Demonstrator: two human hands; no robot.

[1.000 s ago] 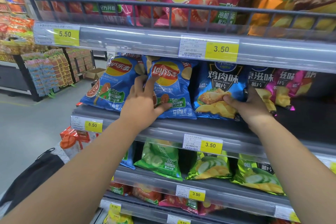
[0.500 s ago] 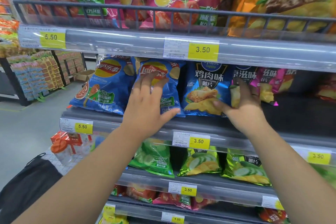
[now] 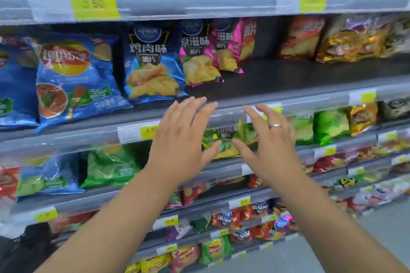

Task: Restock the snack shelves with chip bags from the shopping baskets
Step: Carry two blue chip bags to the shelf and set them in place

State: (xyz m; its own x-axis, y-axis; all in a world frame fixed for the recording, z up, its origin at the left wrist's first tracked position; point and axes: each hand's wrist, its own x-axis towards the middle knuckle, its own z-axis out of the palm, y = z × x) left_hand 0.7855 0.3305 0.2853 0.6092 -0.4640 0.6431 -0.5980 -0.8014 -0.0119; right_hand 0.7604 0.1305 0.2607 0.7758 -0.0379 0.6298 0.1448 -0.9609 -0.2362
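1. head view, the change: a second ago the left hand [image 3: 179, 139] lay flat on the blue lay's bag [image 3: 73, 80] and the right hand [image 3: 271, 146] pinched a lower corner of the dark blue chicken-flavour bag [image 3: 150, 66]. now both are off the bags and hover side by side at the centre of the frame, in front of the shelf [image 3: 288, 75] edge, touching nothing.
2. hands: both are spread wide, fingers straight and apart, palms toward the shelving, nothing held. a ring [image 3: 275, 126] sits on a finger of the right hand.
3. meaning: by my judgement those two bags are settled and the hands are free for the next bag. the view has swung rightward, and no shopping basket shows.
4. the task's things: the two blue bags stand upright side by side, left of centre in the upper half. the pink bags [image 3: 199, 57] stand just right of them. beyond those, bare dark shelf runs to the orange bag [image 3: 301, 37] at upper right, a gap that likely wants stock. motion blur hides the fine print.
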